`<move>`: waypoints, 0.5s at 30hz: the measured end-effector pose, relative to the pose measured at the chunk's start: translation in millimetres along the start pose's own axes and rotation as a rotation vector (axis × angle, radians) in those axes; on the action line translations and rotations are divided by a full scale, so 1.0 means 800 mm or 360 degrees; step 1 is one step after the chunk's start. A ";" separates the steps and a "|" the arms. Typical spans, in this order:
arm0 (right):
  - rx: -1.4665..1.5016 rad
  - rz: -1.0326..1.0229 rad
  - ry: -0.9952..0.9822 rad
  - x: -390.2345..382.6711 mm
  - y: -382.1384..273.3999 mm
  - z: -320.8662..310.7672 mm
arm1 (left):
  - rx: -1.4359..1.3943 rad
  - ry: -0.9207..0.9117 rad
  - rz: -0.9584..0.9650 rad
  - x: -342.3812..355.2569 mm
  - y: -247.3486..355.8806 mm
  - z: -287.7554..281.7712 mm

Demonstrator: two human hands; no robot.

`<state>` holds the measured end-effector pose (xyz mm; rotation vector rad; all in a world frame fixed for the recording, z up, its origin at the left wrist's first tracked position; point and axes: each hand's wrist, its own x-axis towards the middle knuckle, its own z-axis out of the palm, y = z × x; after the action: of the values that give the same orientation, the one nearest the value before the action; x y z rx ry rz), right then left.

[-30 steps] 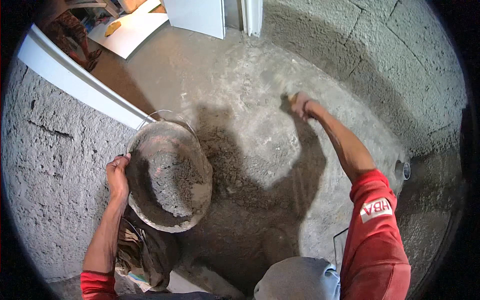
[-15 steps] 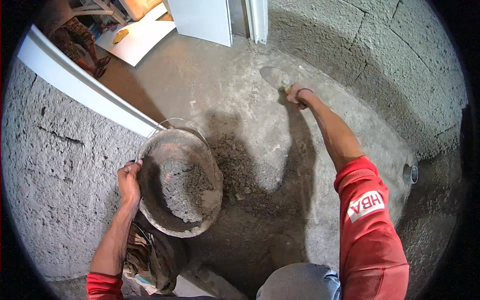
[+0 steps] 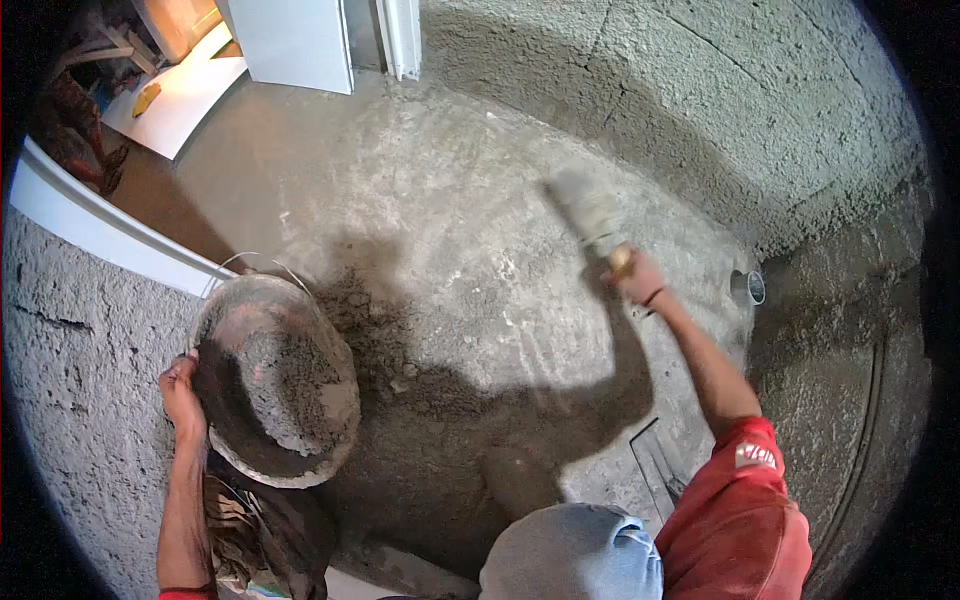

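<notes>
Trowel (image 3: 584,208) juts beyond right fingers (image 3: 629,285) gripping it — left fingers (image 3: 180,369) clasp bucket rim (image 3: 347,395).

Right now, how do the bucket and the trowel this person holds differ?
The bucket is broad and round-mouthed; the trowel is narrow, with a handle. The left hand holds the bucket at its rim; the right hand holds the trowel by its handle. The bucket looks sharp; the trowel's blade is blurred. Both are held one-handed.
</notes>
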<state>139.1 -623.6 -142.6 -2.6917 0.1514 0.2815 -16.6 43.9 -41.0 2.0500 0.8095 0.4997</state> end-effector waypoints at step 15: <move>0.0343 -0.0006 -0.0891 -0.095 -0.112 0.114 | 0.0183 -0.0273 -0.0003 -0.014 0.050 0.011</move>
<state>62.8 -498.9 -170.5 -2.3004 0.0053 0.9402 -5.0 14.2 -13.4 2.1635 0.7515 0.2768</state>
